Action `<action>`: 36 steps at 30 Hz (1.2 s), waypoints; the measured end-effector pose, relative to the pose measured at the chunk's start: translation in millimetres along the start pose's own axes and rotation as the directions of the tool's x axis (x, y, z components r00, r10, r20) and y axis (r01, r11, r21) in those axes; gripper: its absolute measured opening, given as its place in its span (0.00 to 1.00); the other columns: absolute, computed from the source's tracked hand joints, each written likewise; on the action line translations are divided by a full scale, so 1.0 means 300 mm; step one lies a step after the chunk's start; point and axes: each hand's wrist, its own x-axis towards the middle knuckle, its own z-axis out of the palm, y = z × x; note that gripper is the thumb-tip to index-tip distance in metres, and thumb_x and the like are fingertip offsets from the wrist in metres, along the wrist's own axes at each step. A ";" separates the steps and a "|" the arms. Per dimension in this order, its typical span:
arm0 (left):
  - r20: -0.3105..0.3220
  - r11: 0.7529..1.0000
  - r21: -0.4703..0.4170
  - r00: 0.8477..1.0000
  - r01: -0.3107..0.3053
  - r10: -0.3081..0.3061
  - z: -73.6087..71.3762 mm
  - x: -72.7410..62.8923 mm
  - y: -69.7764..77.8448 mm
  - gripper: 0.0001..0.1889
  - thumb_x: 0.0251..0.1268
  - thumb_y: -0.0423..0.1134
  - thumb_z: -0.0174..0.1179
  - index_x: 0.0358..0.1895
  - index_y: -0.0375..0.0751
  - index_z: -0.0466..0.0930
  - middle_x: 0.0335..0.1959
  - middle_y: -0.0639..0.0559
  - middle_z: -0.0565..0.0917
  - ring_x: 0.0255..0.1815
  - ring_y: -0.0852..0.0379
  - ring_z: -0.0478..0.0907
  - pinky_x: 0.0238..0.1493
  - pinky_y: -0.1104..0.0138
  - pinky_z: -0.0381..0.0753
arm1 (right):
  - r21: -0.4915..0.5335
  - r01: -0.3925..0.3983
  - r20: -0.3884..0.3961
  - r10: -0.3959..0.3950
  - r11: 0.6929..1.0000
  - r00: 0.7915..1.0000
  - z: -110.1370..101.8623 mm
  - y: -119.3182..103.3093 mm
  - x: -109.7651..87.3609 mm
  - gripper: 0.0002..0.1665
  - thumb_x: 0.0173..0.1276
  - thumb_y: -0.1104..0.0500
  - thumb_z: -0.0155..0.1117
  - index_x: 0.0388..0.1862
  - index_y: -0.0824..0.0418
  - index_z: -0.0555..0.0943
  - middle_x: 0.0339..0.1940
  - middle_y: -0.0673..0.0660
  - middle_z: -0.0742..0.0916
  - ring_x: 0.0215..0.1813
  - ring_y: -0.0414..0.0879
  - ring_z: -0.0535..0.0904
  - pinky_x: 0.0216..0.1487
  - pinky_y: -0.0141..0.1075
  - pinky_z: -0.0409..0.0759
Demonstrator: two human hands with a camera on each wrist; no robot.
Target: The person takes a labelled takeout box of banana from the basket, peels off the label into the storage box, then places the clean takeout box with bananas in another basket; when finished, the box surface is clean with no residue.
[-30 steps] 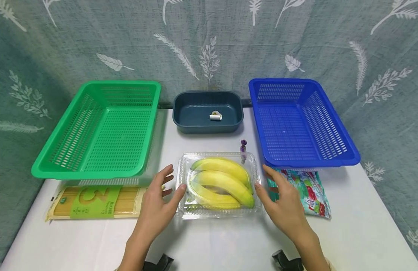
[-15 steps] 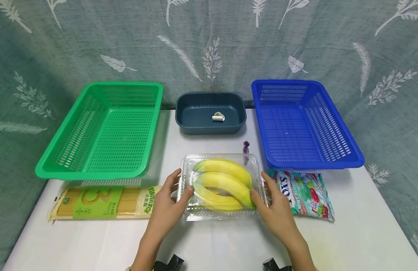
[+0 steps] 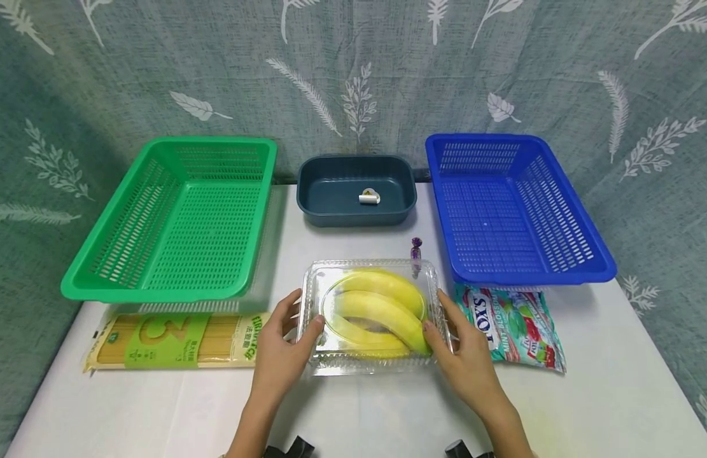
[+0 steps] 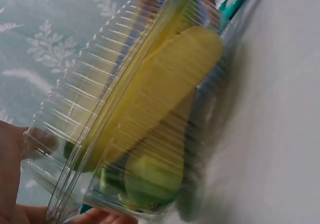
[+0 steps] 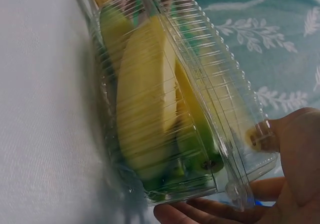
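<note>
A clear plastic clamshell box with yellow-green bananas inside is in the middle of the table. My left hand grips its left side, thumb on the lid. On the opposite side my right hand holds it the same way. In the left wrist view, fingers reach under the box's rim. The right wrist view shows the thumb against the lid and fingers below the rim. A small purple-wrapped candy lies just behind the box, partly seen through its clear corner.
A green basket stands at back left, a blue basket at back right. Between them is a dark teal tray with a small white item. Noodles in a pack lie left; a Fox's candy bag lies right.
Both hands have come inward from beside the box and now grip its two sides. Since half a second ago the box has shifted very slightly left.
</note>
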 end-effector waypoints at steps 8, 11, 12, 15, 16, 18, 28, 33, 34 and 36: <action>-0.016 0.998 -0.051 1.000 0.025 -0.026 -0.016 -0.040 0.029 0.31 0.65 0.44 0.67 0.71 0.53 0.70 0.60 0.45 0.79 0.60 0.45 0.76 0.56 0.44 0.76 | 0.019 -0.005 -0.023 0.005 1.000 1.000 -0.012 -0.039 -0.024 0.32 0.77 0.59 0.59 0.77 0.57 0.65 0.69 0.64 0.75 0.65 0.58 0.75 0.51 0.45 0.83; -0.018 0.997 -0.075 1.000 0.016 -0.018 -0.024 -0.051 0.051 0.31 0.65 0.42 0.67 0.71 0.53 0.69 0.61 0.45 0.78 0.60 0.45 0.76 0.55 0.46 0.77 | 0.041 0.031 -0.045 -0.029 0.999 0.999 -0.016 -0.048 -0.027 0.32 0.76 0.62 0.59 0.77 0.57 0.65 0.69 0.64 0.75 0.65 0.56 0.76 0.49 0.34 0.83; -0.020 0.997 -0.082 1.000 0.014 -0.016 -0.027 -0.053 0.057 0.31 0.65 0.42 0.67 0.72 0.53 0.69 0.61 0.45 0.78 0.60 0.45 0.76 0.54 0.48 0.77 | 0.050 0.048 -0.052 -0.046 0.998 0.998 -0.017 -0.051 -0.027 0.32 0.76 0.64 0.59 0.77 0.57 0.66 0.69 0.64 0.76 0.64 0.55 0.76 0.48 0.32 0.82; -0.024 0.994 -0.109 1.000 0.010 -0.013 -0.036 -0.057 0.072 0.31 0.65 0.40 0.67 0.71 0.54 0.69 0.61 0.46 0.78 0.59 0.47 0.76 0.51 0.55 0.79 | 0.078 0.097 -0.074 -0.091 0.992 0.993 -0.022 -0.061 -0.026 0.33 0.74 0.67 0.59 0.77 0.57 0.66 0.68 0.64 0.77 0.63 0.55 0.77 0.48 0.28 0.82; -0.025 0.993 -0.118 1.000 0.008 -0.011 -0.038 -0.057 0.076 0.31 0.65 0.39 0.67 0.71 0.54 0.69 0.61 0.47 0.78 0.58 0.48 0.76 0.49 0.57 0.79 | 0.085 0.111 -0.079 -0.104 0.990 0.991 -0.025 -0.065 -0.024 0.34 0.74 0.68 0.59 0.77 0.57 0.66 0.67 0.64 0.77 0.62 0.54 0.78 0.47 0.29 0.82; -0.029 0.990 -0.139 1.000 -0.001 -0.004 -0.043 -0.056 0.081 0.32 0.64 0.37 0.68 0.71 0.54 0.69 0.60 0.47 0.79 0.56 0.50 0.76 0.46 0.63 0.80 | 0.094 0.133 -0.085 -0.126 0.987 0.988 -0.031 -0.074 -0.022 0.34 0.73 0.70 0.58 0.76 0.56 0.67 0.67 0.63 0.78 0.62 0.54 0.78 0.47 0.29 0.82; -0.026 0.976 -0.217 0.999 -0.032 0.027 -0.082 -0.064 0.108 0.29 0.63 0.33 0.69 0.68 0.42 0.72 0.58 0.45 0.80 0.53 0.51 0.79 0.40 0.69 0.81 | 0.044 0.246 -0.054 -0.243 0.968 0.968 -0.061 -0.122 0.017 0.36 0.72 0.71 0.58 0.77 0.54 0.66 0.70 0.60 0.76 0.66 0.54 0.75 0.51 0.28 0.80; -0.028 0.954 -0.300 0.999 -0.023 0.015 -0.100 -0.067 0.120 0.26 0.63 0.29 0.67 0.64 0.36 0.72 0.58 0.45 0.78 0.54 0.51 0.79 0.43 0.66 0.85 | 0.005 0.292 -0.005 -0.292 0.956 0.956 -0.075 -0.151 0.061 0.37 0.72 0.70 0.59 0.77 0.53 0.65 0.71 0.57 0.75 0.67 0.52 0.74 0.53 0.29 0.80; -0.030 0.949 -0.314 0.999 -0.024 0.016 -0.104 -0.067 0.123 0.26 0.63 0.28 0.67 0.64 0.35 0.72 0.58 0.45 0.77 0.54 0.51 0.79 0.44 0.66 0.85 | 0.002 0.300 0.003 -0.300 0.954 0.954 -0.077 -0.158 0.072 0.37 0.72 0.70 0.59 0.77 0.54 0.65 0.72 0.57 0.75 0.67 0.52 0.74 0.53 0.29 0.80; -0.034 0.939 -0.344 0.999 -0.030 0.019 -0.110 -0.065 0.131 0.24 0.63 0.27 0.66 0.62 0.33 0.72 0.58 0.43 0.77 0.54 0.50 0.79 0.44 0.65 0.85 | 0.006 0.313 0.016 -0.313 0.950 0.950 -0.081 -0.173 0.093 0.36 0.73 0.69 0.59 0.77 0.54 0.66 0.72 0.55 0.74 0.68 0.51 0.73 0.55 0.30 0.79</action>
